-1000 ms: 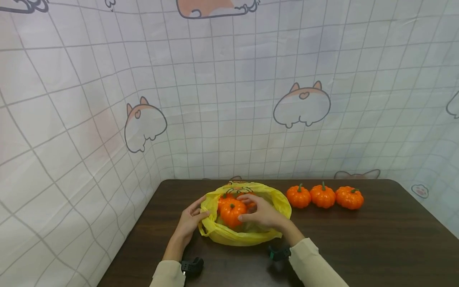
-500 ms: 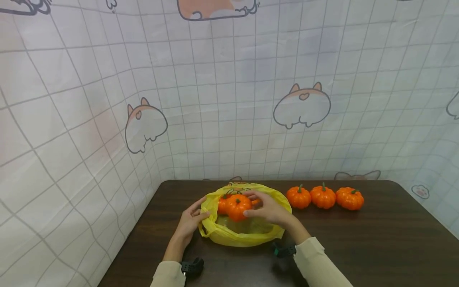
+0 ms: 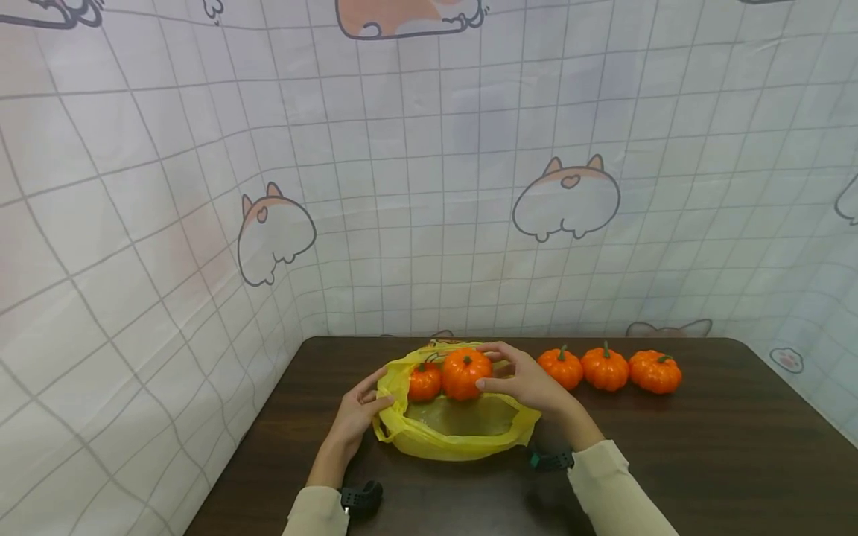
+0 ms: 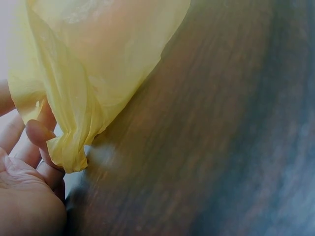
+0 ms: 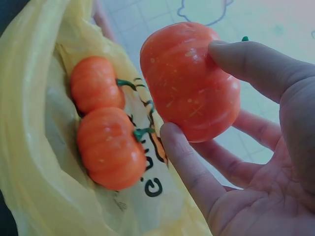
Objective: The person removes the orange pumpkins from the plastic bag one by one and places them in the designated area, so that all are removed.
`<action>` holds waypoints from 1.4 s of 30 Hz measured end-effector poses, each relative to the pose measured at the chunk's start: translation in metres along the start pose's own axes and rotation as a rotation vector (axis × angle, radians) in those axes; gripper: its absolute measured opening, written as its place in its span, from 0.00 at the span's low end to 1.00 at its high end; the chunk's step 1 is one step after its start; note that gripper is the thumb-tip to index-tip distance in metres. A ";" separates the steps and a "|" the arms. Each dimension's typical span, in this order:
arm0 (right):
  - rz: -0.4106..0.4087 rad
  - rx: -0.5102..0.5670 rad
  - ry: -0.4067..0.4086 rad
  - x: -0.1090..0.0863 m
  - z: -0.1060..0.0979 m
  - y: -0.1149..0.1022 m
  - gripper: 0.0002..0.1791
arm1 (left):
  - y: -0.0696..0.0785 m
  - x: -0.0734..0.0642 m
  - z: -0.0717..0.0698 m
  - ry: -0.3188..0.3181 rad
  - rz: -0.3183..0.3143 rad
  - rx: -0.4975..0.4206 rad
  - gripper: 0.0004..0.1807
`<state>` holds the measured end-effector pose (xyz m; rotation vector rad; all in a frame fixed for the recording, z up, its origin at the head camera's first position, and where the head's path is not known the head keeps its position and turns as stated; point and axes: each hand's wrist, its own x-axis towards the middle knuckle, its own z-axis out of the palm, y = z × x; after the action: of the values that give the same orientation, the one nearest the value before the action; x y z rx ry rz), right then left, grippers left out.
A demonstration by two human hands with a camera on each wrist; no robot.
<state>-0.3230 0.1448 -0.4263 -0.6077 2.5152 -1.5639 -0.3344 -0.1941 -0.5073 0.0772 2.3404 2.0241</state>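
A yellow plastic bag (image 3: pixel 456 448) lies with its mouth wide on the table. At its left rim my left hand (image 3: pixel 355 417) pinches the plastic; in the left wrist view the gathered handle (image 4: pixel 71 147) hangs by the fingers. My right hand (image 3: pixel 529 383) grips a small orange toy pumpkin (image 3: pixel 462 376) between thumb and fingers, raised at the bag's mouth. The right wrist view shows two more pumpkins inside the bag, an upper one (image 5: pixel 96 83) and a lower one (image 5: pixel 112 147), side by side with green stems. From the head view the held pumpkin hides part of the bag's inside.
Right of the bag, three orange pumpkins stand in a row: a left one (image 3: pixel 561 368), a middle one (image 3: pixel 605 368) and a right one (image 3: pixel 655 372). They rest on the dark wooden table (image 3: pixel 704 461), with a printed grid cloth (image 3: pixel 436 223) behind and at the left.
My right hand has lifted the pumpkin up and to the right from inside the bag. The bag's right rim has sagged inward. My left hand stays at the left rim.
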 end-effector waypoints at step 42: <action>0.006 -0.068 0.182 -0.066 -0.062 0.032 0.36 | -0.001 0.002 0.000 -0.004 -0.002 -0.038 0.34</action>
<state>-0.2901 0.2349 -0.4329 -0.4852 2.7086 -1.6043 -0.3359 -0.1945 -0.5084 0.0769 2.2976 2.0643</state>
